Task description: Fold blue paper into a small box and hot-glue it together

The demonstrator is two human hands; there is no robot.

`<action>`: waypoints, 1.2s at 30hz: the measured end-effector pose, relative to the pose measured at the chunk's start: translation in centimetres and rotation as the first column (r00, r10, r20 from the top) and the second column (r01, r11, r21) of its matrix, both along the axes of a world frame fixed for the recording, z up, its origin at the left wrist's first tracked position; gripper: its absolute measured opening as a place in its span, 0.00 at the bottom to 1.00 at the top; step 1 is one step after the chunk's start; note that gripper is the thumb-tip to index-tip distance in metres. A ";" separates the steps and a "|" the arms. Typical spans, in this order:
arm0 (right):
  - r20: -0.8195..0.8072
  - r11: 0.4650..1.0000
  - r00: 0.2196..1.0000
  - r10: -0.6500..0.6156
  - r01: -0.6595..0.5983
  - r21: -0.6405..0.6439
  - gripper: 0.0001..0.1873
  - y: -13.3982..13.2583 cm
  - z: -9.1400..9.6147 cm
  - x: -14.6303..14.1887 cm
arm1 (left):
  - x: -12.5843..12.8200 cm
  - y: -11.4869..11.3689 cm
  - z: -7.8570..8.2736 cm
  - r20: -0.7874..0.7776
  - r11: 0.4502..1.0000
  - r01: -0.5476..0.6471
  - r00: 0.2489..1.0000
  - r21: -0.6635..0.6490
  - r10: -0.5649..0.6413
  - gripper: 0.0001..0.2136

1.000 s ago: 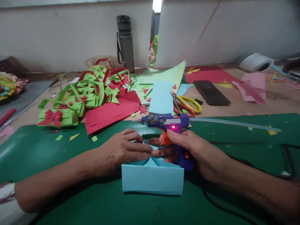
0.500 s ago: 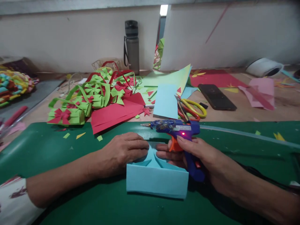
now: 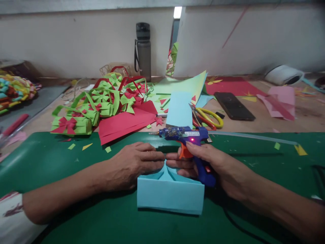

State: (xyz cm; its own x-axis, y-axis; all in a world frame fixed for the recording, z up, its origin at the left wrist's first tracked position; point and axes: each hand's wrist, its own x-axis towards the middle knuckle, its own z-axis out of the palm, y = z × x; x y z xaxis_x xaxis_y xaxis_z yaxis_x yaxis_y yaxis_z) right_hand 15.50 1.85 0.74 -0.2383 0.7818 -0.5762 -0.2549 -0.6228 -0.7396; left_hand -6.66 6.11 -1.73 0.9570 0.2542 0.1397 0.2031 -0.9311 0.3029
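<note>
A folded light-blue paper piece (image 3: 170,196) sits on the green mat, its long front wall upright and slanted folds meeting at the middle behind it. My left hand (image 3: 134,166) lies over the paper's rear left part, fingers together and pressed on it; the thumb is hidden. In my right hand (image 3: 203,159) is a blue glue gun (image 3: 186,134) with an orange trigger and a lit red light. Its nozzle points left, above the paper's rear edge. Several fingers of my right hand reach below the gun and touch the paper's rear right folds.
Small green paper bags (image 3: 76,125) with red bows stand at the back left beside red paper sheets (image 3: 127,123). Behind the gun are a light-blue sheet (image 3: 179,108), scissors (image 3: 209,117) and a phone (image 3: 235,105). A bottle (image 3: 144,51) stands by the wall.
My right hand and the glue gun have shifted slightly left and up. Its fingers now meet my left fingertips over the paper's rear folds. The front wall stays almost where it was.
</note>
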 end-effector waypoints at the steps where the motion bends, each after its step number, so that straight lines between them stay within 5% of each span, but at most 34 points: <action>1: -0.004 1.000 1.000 -0.005 0.005 0.012 0.13 0.1 0.0 0.0 | 0.0 0.0 0.0 0.019 1.000 -0.002 1.000 0.001 0.002 0.12; 8: 0.019 0.999 1.000 0.005 -0.005 0.039 0.14 -0.2 -0.5 0.3 | -0.3 -0.3 -0.2 0.116 0.998 -0.012 0.993 -0.056 0.019 0.09; 17: 0.021 0.992 0.999 -0.025 0.023 0.126 0.11 0.0 -0.4 0.1 | 0.1 -0.3 -0.9 0.010 0.992 -0.122 0.993 0.016 0.122 0.12; 23: -0.017 0.973 1.000 -0.023 0.026 0.228 0.12 -0.5 -0.7 0.0 | 0.1 -0.8 -1.0 0.121 0.991 -0.118 0.986 0.056 0.111 0.10; 31: 0.282 0.832 0.956 -0.087 -0.086 0.548 0.19 -0.8 -0.5 2.2 | 0.0 -1.5 -1.0 0.108 0.965 -0.204 0.976 0.163 0.188 0.13; 36: 0.495 0.694 0.819 -0.291 -0.175 0.698 0.15 -0.2 1.1 5.9 | 0.2 -1.3 -0.8 -0.030 0.957 -0.225 0.972 0.185 0.235 0.18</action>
State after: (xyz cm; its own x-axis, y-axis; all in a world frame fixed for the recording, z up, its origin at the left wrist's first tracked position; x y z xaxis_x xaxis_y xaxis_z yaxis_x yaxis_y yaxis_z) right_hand 21.41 1.63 1.85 -0.0168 0.9914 0.1297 0.3046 0.1286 -0.9437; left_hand -6.45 4.83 -2.56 0.8826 0.4437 0.1556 0.4290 -0.8954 0.1197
